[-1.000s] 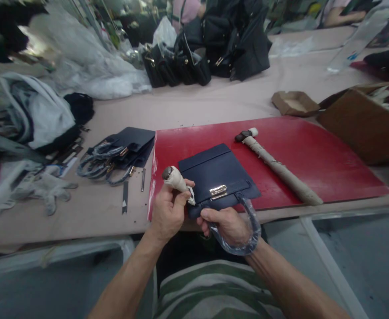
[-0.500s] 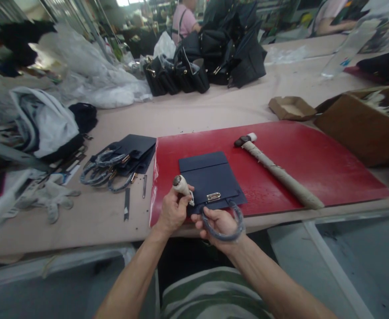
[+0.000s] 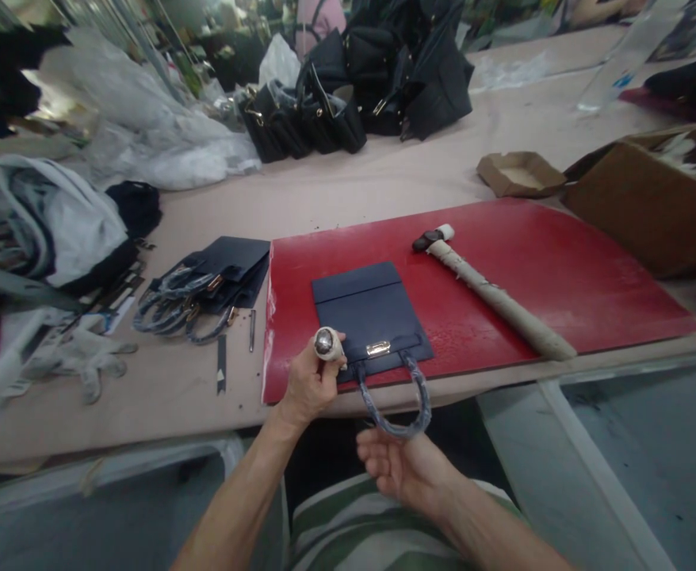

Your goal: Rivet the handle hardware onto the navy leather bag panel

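Observation:
A dark blue bag panel (image 3: 369,305) with a metal clasp (image 3: 378,349) lies on the red board (image 3: 472,317). Its plastic-wrapped handle (image 3: 422,396) hangs past the table's front edge. At the panel's lower left corner, my left hand (image 3: 312,381) is closed round a white-wrapped tool (image 3: 327,345) with a round metal end facing up. My right hand (image 3: 404,468) is palm up just below the handle, with its fingers loosely curled and apart and nothing seen in them. A hammer with a wrapped shaft (image 3: 496,297) rests on the board to the right.
More blue panels with handles (image 3: 223,266) lie at the left, near a glove (image 3: 95,357) and a thin metal rod (image 3: 252,329). Black bags (image 3: 377,79) are piled at the back. A small tray (image 3: 520,176) and a cardboard box (image 3: 651,198) stand at the right.
My right hand has let go of the handle and moved down towards my body. The tool in my left hand has tilted, its metal end now facing me. The view has shifted slightly.

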Available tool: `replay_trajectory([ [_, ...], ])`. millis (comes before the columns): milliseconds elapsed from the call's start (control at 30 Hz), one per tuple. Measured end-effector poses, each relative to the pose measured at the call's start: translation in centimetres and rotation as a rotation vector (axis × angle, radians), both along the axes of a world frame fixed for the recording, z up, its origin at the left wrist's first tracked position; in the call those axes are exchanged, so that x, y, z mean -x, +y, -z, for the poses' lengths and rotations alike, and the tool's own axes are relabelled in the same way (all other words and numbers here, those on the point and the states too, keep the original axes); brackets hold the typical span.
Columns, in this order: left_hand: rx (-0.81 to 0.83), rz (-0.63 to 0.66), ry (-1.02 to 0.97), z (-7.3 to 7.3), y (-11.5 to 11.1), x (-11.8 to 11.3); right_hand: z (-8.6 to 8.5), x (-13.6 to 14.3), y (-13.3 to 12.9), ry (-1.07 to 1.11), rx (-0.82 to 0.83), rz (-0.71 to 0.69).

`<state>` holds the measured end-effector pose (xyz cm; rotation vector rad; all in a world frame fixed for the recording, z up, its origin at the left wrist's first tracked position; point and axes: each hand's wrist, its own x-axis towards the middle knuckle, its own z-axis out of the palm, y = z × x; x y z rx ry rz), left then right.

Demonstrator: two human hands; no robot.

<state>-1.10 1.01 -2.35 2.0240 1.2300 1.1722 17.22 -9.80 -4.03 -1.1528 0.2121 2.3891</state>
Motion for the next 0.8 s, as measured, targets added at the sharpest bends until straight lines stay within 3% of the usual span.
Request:
replay_trajectory([
  [67,0.010,0.002,0.003,-0.1,0.0,0.0,-0.6,-1.4,-1.5,-0.092,0.042,-0.154],
  [100,0.025,0.003,0.002,-0.1,0.0,-0.1,-1.3,-2.4,-1.7,-0.108,-0.013,-0.263],
  [200,0.086,0.005,-0.021,-0.4,0.0,-0.2,-4.5,-6.5,0.5,-0.254,-0.439,-0.536],
  [267,0.108,-0.005,-0.041,-0.6,-0.1,-0.4,-6.9,-9.7,4.0,-0.664,-0.803,-0.556],
  [333,0.119,-0.013,-0.056,-0.7,-0.2,-0.6,-8.4,-12.8,8.2,-1.347,-1.157,-0.470],
  [367,0.125,-0.010,-0.064,-0.7,-0.2,-0.6,-8.6,-14.1,10.1,-1.664,-1.249,-0.429],
  [400,0.136,-0.001,-0.076,-0.6,-0.2,-0.7,-8.5,-15.2,11.8,-1.908,-1.289,-0.491],
  [467,0.179,0.015,-0.097,-0.5,-0.2,-0.8,-7.4,-16.6,14.2,-2.203,-1.184,-0.771],
  [533,0.230,0.022,-0.122,-0.3,-0.1,-0.9,-5.9,-17.2,15.5,-2.278,-1.100,-0.968],
  [633,0.265,0.028,-0.143,-0.1,0.1,-1.0,-4.9,-17.4,16.3,-2.219,-1.090,-1.014],
  [700,0.245,0.023,-0.132,-0.2,0.2,-1.0,-5.7,-17.4,16.5,-2.122,-1.080,-0.990],
  [800,0.223,0.010,-0.111,-0.4,0.2,-1.0,-8.4,-17.0,16.1,-1.956,-1.082,-0.916],
])
